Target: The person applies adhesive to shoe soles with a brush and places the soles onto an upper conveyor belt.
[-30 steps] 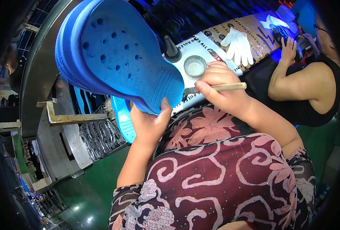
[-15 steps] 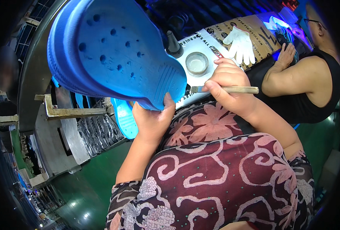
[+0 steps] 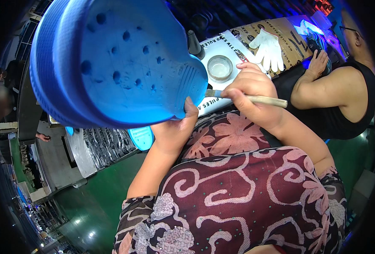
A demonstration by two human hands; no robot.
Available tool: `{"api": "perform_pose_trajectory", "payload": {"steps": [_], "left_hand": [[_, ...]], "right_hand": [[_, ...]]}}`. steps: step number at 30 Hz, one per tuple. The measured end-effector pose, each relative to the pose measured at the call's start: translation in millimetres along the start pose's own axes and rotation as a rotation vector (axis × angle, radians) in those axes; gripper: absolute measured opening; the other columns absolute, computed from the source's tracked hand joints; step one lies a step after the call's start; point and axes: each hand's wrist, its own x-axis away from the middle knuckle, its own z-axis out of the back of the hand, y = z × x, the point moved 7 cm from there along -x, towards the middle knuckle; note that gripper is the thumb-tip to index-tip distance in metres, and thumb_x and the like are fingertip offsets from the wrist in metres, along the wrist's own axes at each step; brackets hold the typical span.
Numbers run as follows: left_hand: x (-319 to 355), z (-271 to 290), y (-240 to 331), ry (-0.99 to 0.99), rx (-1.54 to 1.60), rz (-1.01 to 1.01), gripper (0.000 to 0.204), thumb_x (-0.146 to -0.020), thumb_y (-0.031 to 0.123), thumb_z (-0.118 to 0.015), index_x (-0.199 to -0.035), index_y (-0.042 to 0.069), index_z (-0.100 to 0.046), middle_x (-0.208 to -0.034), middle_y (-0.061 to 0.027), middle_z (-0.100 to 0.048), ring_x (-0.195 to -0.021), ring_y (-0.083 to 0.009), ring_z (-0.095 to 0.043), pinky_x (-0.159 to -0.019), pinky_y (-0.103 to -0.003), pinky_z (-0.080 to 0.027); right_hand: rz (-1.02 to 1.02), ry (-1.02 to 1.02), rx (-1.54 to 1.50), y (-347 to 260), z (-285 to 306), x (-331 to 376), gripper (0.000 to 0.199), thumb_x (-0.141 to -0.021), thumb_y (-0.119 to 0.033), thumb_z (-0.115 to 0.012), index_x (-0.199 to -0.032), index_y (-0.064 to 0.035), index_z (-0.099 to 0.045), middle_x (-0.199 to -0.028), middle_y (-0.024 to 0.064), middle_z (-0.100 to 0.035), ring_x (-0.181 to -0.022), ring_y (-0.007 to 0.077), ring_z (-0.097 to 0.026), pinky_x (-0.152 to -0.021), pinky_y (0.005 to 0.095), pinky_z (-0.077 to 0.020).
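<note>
A large blue foam clog (image 3: 128, 63) with round holes fills the upper left, its sole side edges stacked in thick ridges. My left hand (image 3: 175, 133) grips its narrow ribbed end from below, thumb laid on the inner face. Between the thumb and fingers of my right hand (image 3: 255, 91) is a flat paintbrush (image 3: 270, 100) with a pale wooden handle. Its bristles reach the edge of the clog's ribbed end; whether they touch is hard to tell. Just beyond that hand stands a round clear dish (image 3: 219, 68).
The dish stands on a white printed sheet (image 3: 210, 103) beside a dark cone (image 3: 194, 46). A white glove (image 3: 268, 48) lies on brown printed wrapping. Another blue ribbed piece (image 3: 141, 138) is below the clog. A person in a black top (image 3: 335, 86) sits close on the right.
The clog has shifted left and looks larger, covering more of the bench at left. My left hand tilts with it. The brush has barely moved; a person's hand now shows at far left.
</note>
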Motion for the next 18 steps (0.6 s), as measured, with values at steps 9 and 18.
{"api": "perform_pose_trajectory", "payload": {"steps": [9, 18], "left_hand": [[-3.0, -2.0, 9.6, -0.124, -0.301, -0.098, 0.015, -0.076, 0.005, -0.061, -0.090, -0.001, -0.063, -0.082, -0.0132, -0.063, -0.068, -0.0273, -0.061, -0.062, -0.035, -0.049], [-2.9, 5.8, -14.0, 0.009, -0.039, 0.070, 0.026, -0.076, 0.000, -0.064, -0.101, -0.003, -0.057, -0.090, -0.0142, -0.064, -0.079, -0.0202, -0.063, -0.073, -0.030, -0.049]], "right_hand": [[-0.031, -0.070, -0.057, 0.7, -1.0, -0.2, 0.019, -0.086, -0.018, -0.060, -0.072, -0.0060, -0.067, -0.061, 0.0044, -0.057, -0.062, 0.0219, -0.055, -0.084, 0.0385, -0.0421], [-0.074, 0.040, -0.063, 5.9, 6.6, -0.1, 0.019, -0.086, -0.015, -0.059, -0.072, -0.0038, -0.066, -0.065, 0.0053, -0.061, -0.062, 0.0227, -0.054, -0.074, 0.0356, -0.0423]]}}
